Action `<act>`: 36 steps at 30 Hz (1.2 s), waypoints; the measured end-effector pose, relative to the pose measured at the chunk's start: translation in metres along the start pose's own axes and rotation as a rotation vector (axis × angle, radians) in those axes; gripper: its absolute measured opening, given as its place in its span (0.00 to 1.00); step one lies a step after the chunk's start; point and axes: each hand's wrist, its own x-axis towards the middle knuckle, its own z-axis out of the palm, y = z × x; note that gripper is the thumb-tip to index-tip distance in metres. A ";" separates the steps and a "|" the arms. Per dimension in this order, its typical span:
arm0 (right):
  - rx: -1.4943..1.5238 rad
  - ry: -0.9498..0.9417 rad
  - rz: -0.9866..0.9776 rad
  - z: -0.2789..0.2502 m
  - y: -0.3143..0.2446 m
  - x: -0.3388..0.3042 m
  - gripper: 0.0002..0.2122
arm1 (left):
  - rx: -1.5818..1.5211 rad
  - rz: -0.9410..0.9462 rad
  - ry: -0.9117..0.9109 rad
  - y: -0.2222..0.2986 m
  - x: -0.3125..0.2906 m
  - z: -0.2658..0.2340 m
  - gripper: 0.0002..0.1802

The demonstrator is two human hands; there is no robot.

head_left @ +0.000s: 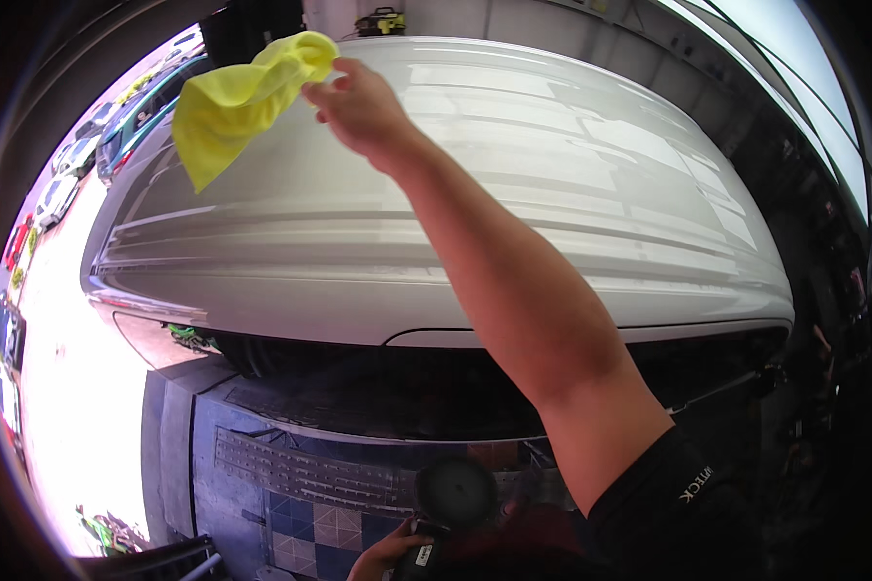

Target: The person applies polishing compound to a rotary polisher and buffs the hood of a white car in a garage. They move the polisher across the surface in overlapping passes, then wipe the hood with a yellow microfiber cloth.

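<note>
My right hand (363, 114) is stretched over the far left part of a white vehicle roof (513, 203). Its fingers close on one end of a bright yellow cloth (228, 116), which trails off to the left in loose folds. Whether the cloth touches the roof is hard to tell. Low in the picture, my left hand (386, 554) is wrapped round a black hand-held tool with a round dark head (455, 491), which looks like a polisher. Its lower part is lost in shadow.
Dark side windows (358, 387) run below the roof edge. A perforated metal running board or platform (310, 474) lies over patterned floor tiles (310, 528). A yellow-and-black machine (381, 21) stands beyond the roof. Parked cars (58, 194) line the bright outdoors at left.
</note>
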 end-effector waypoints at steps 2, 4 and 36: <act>-0.261 -0.172 -0.256 0.001 0.021 -0.066 0.25 | 0.033 -0.009 0.056 -0.003 0.007 -0.007 0.44; -0.321 -0.321 -0.202 -0.053 0.049 -0.157 0.21 | 0.043 -0.061 -0.056 0.014 0.008 -0.009 0.44; 0.186 0.838 2.180 -0.358 0.647 -1.090 0.21 | 0.703 -0.854 0.274 0.017 0.333 0.197 0.43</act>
